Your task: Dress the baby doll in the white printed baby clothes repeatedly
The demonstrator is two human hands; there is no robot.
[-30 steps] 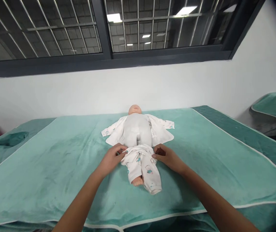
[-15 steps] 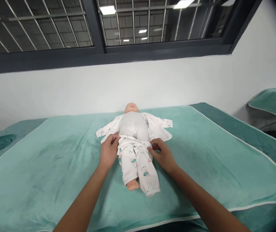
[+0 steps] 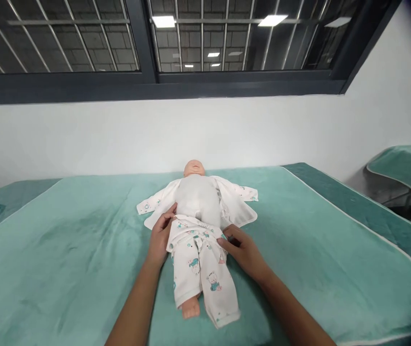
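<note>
Your right hand [image 3: 243,250] pinches the waistband edge of the white, teal-printed cloth trousers [image 3: 205,264] between thumb and fingers. Your left hand [image 3: 160,235] touches the opposite edge, fingers partly extended; whether it grips cannot be told. The trousers lie around the legs of the pale-bodied baby doll [image 3: 196,197], supine on the green plush blanket [image 3: 82,259]. Expect light, soft, pliable fabric that bunches readily; take hold at both waistband sides.
</note>
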